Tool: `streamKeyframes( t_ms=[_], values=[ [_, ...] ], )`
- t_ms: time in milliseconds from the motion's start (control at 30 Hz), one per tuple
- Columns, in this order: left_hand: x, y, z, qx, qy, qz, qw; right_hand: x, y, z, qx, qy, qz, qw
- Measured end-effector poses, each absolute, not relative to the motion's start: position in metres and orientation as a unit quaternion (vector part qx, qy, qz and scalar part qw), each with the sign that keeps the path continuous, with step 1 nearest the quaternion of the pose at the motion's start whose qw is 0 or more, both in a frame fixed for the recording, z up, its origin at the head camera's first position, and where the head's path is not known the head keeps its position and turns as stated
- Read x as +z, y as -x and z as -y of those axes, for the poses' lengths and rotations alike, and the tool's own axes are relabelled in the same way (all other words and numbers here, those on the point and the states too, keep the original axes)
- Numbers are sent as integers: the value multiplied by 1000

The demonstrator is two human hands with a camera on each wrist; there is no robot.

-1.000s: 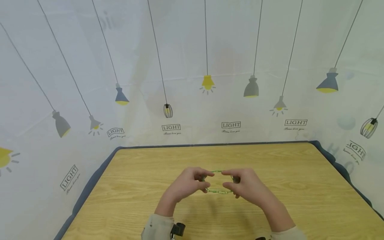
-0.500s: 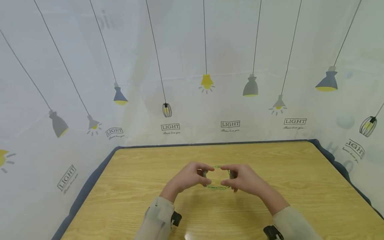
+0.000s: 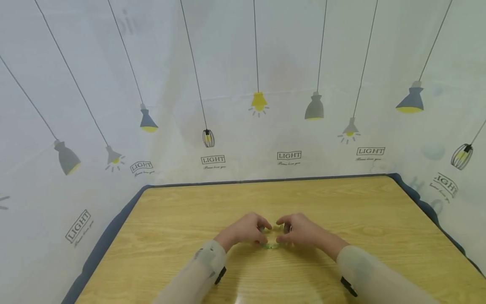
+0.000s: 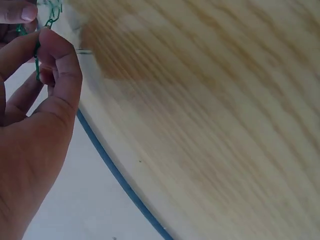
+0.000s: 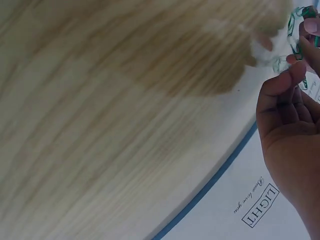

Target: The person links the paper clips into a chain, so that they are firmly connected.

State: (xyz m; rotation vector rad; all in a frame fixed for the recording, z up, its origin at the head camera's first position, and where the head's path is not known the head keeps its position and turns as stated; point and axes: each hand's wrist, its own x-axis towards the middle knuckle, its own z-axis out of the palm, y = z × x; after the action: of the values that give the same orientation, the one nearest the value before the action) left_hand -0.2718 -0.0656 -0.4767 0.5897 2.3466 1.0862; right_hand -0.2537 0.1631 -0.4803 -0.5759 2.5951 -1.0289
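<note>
A loop of green links that look like paper clips (image 3: 271, 245) is held between my two hands, low over the wooden table (image 3: 182, 219). My left hand (image 3: 246, 228) pinches its left side; in the left wrist view, thumb and fingers close round a link and more of the chain (image 4: 51, 21) runs on beyond the fingertips. On the other side my right hand (image 3: 301, 230) pinches the loop, and green links (image 5: 291, 25) show past its fingertips in the right wrist view. Fingers hide parts of the loop. Whether it touches the tabletop I cannot tell.
A dark blue edging (image 3: 212, 183) borders the far side of the table. Behind it stands a pale cloth backdrop (image 3: 231, 114) printed with hanging lamps and the word LIGHT. A black wrist strap part (image 3: 348, 287) shows under the right sleeve.
Both hands have come closer together and lower toward the table, and the loop looks narrower. The forearms have reached farther forward. The head view has shifted slightly.
</note>
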Motion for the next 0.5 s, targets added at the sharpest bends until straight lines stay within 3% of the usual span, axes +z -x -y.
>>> streamKeyframes(
  t_ms=[500],
  values=[
    [-474,265,53,280,-242,-900,232,-488,254,-168,-284,304,-903,110]
  ],
)
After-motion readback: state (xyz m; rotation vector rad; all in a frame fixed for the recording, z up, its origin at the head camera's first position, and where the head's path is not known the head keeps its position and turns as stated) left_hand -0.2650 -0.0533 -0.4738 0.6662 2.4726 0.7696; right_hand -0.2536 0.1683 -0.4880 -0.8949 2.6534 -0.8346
